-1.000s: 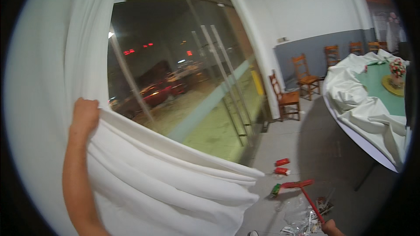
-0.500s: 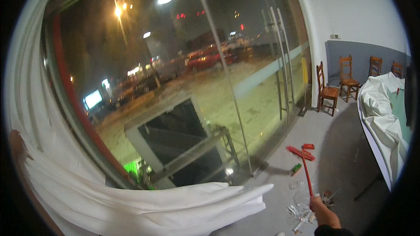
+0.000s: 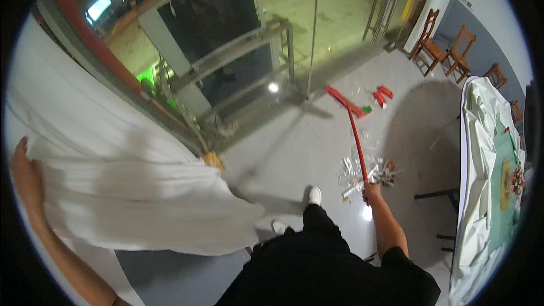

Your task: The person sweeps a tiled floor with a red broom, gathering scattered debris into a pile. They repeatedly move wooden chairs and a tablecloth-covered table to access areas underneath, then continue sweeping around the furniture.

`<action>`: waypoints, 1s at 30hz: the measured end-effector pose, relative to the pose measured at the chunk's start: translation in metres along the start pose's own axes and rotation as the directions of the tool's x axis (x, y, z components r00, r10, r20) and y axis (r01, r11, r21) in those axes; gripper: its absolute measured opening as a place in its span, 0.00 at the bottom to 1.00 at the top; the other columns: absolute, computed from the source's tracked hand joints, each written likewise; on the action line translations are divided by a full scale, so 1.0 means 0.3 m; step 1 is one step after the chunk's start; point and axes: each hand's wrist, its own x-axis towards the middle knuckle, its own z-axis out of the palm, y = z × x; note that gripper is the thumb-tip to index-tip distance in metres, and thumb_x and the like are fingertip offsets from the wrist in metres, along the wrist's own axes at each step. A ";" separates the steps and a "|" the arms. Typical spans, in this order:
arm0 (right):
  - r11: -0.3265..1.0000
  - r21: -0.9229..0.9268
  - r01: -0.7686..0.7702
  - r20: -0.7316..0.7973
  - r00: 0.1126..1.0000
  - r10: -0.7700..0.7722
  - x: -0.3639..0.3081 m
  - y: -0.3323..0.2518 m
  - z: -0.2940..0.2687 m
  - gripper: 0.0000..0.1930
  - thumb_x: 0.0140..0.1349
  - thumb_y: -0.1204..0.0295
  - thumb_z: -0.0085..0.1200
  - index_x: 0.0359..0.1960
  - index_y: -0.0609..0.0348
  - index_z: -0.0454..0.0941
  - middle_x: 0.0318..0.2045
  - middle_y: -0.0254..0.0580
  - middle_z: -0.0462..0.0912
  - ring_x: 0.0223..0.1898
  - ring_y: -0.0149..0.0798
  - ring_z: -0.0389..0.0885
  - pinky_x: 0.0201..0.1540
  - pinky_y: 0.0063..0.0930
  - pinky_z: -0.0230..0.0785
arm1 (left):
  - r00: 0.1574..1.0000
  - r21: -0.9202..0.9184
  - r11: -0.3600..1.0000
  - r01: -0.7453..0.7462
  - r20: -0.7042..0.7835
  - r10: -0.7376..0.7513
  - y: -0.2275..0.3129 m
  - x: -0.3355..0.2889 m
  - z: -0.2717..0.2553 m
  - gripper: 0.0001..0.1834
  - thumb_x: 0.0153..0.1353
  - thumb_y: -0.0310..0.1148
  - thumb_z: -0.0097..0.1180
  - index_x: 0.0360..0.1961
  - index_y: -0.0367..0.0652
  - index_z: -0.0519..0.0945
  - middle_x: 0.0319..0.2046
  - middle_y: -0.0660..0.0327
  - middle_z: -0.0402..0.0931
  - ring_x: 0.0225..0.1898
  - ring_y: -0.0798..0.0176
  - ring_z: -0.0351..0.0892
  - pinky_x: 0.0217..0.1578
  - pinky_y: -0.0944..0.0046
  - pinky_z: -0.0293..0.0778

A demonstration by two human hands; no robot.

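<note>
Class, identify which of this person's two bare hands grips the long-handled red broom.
The right hand: it is closed around the long-handled red broom, whereas the left hand is at the draped white fabric curtain.

Glare [image 3: 368, 213] spots the floor [image 3: 277, 147]; outer edges bend, seemingly soft.

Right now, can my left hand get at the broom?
Probably not: the left hand is out at the curtain, well left of the broom, which the right hand holds.
</note>
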 end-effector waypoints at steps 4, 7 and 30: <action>0.949 -0.310 0.062 -0.019 0.997 -0.071 -0.025 0.054 -0.070 0.20 0.66 0.55 0.51 0.38 0.64 0.81 0.17 0.44 0.76 0.15 0.41 0.75 0.18 0.38 0.67 | 0.861 -0.695 0.610 -0.380 -0.026 0.508 0.691 -0.206 -0.015 0.31 0.49 0.18 0.60 0.58 0.43 0.73 0.60 0.51 0.69 0.64 0.47 0.65 0.66 0.52 0.60; 0.671 -0.729 0.139 -0.052 0.965 -0.256 -0.044 0.036 -0.142 0.26 0.64 0.51 0.50 0.43 0.64 0.83 0.35 0.62 0.84 0.40 0.57 0.85 0.45 0.45 0.75 | 0.565 -0.710 0.512 -0.483 0.194 0.802 1.031 -0.376 0.108 0.28 0.54 0.36 0.62 0.56 0.38 0.74 0.59 0.46 0.69 0.67 0.43 0.59 0.70 0.44 0.50; -0.626 -0.471 0.622 0.744 0.661 0.097 0.134 -0.760 1.621 0.11 0.61 0.68 0.53 0.41 0.57 0.85 0.40 0.46 0.87 0.40 0.52 0.87 0.36 0.51 0.82 | -0.312 -0.670 0.630 -0.393 0.741 0.595 1.152 -1.216 0.675 0.63 0.49 0.73 0.54 0.74 0.39 0.49 0.63 0.40 0.65 0.67 0.40 0.60 0.70 0.40 0.44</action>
